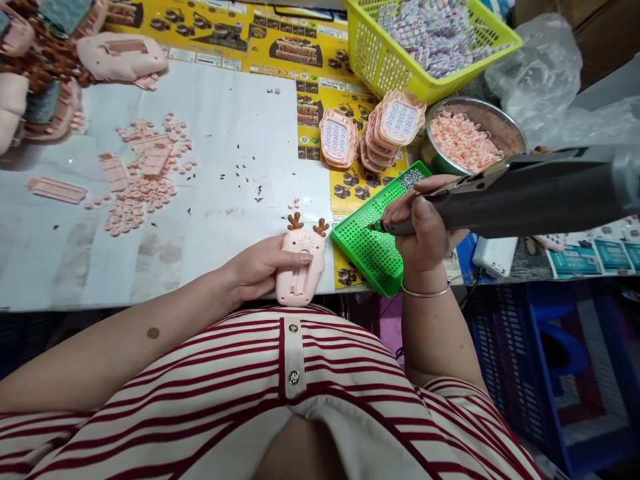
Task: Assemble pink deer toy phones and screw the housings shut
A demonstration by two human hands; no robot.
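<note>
Yellow sheeting (280, 67) borders the green tray (377, 250); left hand (257, 267) clasps the pink casing (318, 267), right hand (427, 233) grips the grey power tool (525, 197). Advisable: casing braced, tool steady, square-on.

Workshop, prob. small toy assembly: power screwdriver (500, 200), tray (373, 247) w/ screws (413, 177), plus piles of pink plastic parts (143, 190).

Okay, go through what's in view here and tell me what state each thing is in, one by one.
Left hand: closed on the toy
Toy: antlers on, back compartment open
Right hand: closed around the driver
Driver: tip over green tray; can't tell if running
Green tray: screws at far end
Yellow basket: heaped
Bowl: uncovered, filled with pink bits
Keypads: stacked
</note>
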